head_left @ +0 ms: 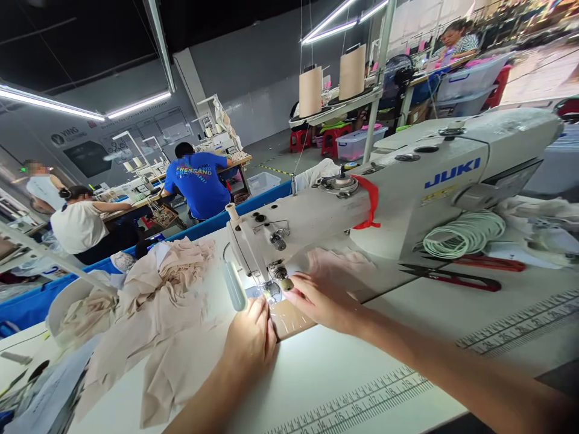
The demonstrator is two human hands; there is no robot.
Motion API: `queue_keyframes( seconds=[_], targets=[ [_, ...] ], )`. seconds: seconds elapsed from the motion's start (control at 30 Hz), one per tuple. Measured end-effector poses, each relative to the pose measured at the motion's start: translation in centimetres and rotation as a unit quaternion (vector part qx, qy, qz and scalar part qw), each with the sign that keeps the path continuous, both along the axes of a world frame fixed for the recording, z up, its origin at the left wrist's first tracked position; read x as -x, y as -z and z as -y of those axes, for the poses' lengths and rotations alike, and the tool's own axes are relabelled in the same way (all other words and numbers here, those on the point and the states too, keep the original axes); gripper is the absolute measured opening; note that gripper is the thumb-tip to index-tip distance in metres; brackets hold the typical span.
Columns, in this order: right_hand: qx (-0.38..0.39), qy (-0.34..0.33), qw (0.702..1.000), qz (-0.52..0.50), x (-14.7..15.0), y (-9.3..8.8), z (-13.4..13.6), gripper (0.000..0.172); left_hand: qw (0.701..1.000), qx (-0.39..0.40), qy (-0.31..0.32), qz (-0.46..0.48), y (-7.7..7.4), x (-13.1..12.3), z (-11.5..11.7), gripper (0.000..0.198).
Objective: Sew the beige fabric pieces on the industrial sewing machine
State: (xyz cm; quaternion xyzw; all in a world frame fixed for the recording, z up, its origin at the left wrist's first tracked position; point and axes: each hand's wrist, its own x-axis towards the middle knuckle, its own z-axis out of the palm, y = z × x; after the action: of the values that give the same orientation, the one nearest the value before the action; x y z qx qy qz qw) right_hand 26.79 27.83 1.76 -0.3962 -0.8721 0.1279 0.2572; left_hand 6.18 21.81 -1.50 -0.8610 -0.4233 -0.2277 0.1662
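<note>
A white JUKI sewing machine (407,181) stands on the white table (452,313). My left hand (250,337) lies just left of the needle area, fingers curled down on beige fabric (181,355) under the presser foot. My right hand (319,298) rests just right of the needle, fingers bent and pressing a piece of the same pale fabric (294,316) flat on the bed. A small lamp lights the needle spot. What lies beneath the fingertips is hidden.
A heap of beige fabric pieces (154,283) lies left of the machine. Red-handled scissors (452,277) and a coil of white cord (465,234) sit to the right. Ruler marks (384,389) run along the table's front. Other people work at tables behind.
</note>
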Motion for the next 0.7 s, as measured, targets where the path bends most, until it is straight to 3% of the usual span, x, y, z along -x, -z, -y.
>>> queue_keyframes(
  seconds=[0.23, 0.43, 0.57, 0.7],
  targets=[
    [0.036, 0.017, 0.999, -0.013, 0.7, -0.7, -2.0, 0.025, 1.000, 0.008, 0.004, 0.001, -0.2, -0.1, -0.3, 0.035],
    [-0.024, 0.029, 0.998, -0.047, 0.3, 0.4, -1.2, 0.028, 1.000, -0.003, -0.007, 0.013, -0.2, -0.1, -0.4, 0.034],
    [-0.019, 0.022, 0.999, -0.046, 0.6, 0.6, -0.8, 0.025, 1.000, -0.027, 0.007, 0.002, -0.6, 0.0, -0.7, 0.032],
    [-0.021, 0.048, 0.998, -0.038, 1.2, 0.4, -1.2, 0.033, 0.999, -0.034, 0.018, -0.007, -1.2, 0.1, -1.0, 0.031]
  ],
)
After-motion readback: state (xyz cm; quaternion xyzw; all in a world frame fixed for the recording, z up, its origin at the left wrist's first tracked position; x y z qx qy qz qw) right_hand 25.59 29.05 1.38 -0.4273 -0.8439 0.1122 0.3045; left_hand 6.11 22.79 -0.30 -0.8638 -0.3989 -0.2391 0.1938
